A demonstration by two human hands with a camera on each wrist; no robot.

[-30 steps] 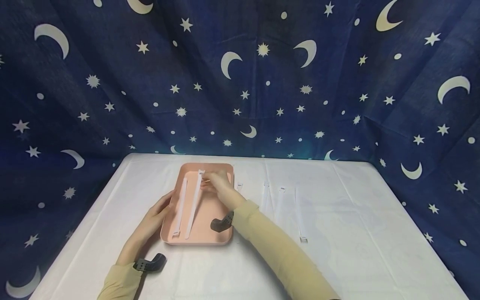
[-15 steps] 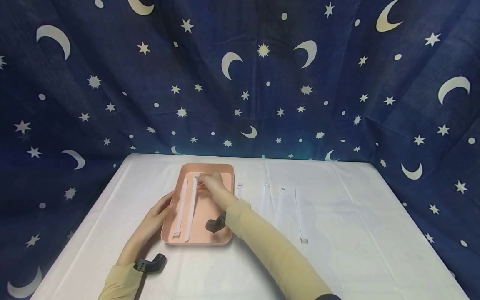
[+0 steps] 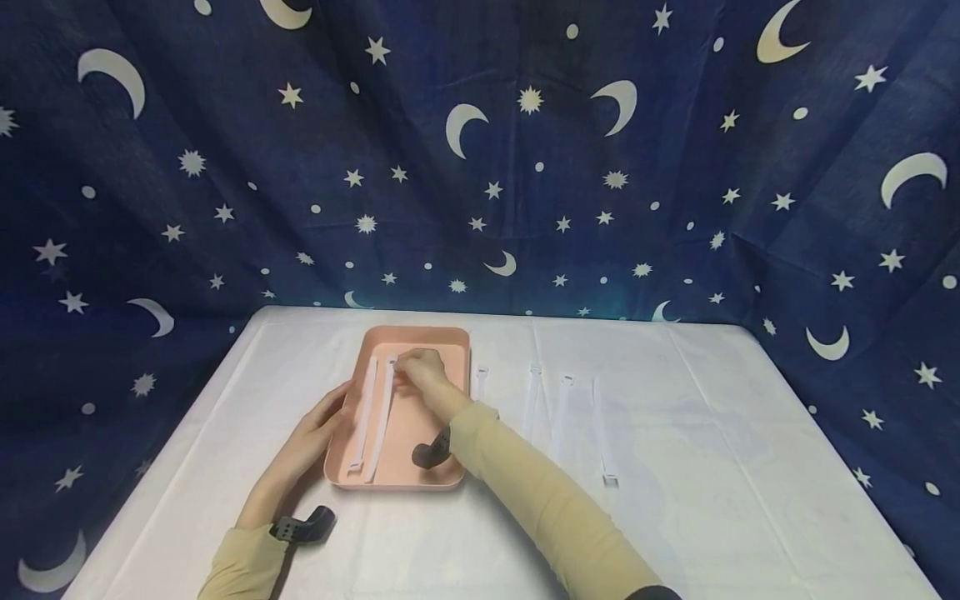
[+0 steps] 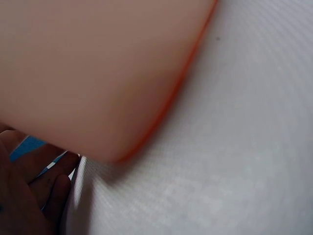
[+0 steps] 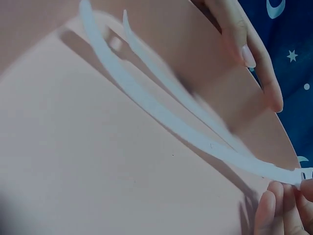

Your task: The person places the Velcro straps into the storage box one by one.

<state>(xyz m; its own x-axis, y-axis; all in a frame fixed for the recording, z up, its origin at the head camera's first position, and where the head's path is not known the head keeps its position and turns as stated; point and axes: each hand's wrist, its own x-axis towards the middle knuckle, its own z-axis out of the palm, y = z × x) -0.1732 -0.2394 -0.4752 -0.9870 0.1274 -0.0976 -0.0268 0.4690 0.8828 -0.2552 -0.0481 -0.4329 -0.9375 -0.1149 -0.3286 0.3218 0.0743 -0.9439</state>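
Since the first frame, the right hand (image 3: 423,371) has shifted the head of the pinched white cable tie (image 3: 381,425) leftward and nearer the wearer, bringing it closer to the second cable tie (image 3: 364,412). The right fingers are drawn together around that head, while the strip bows above the floor of the pink tray (image 3: 416,421); whether its far end touches is unclear. The second tie lies in the tray along its left side, its head at the near end. The left hand (image 3: 311,425) holds the tray's left wall, thumb over the rim and fingers outside, fairly straight. Right of the tray, four more cable ties (image 3: 602,433) lie spaced out on the white-covered desk (image 3: 712,500).
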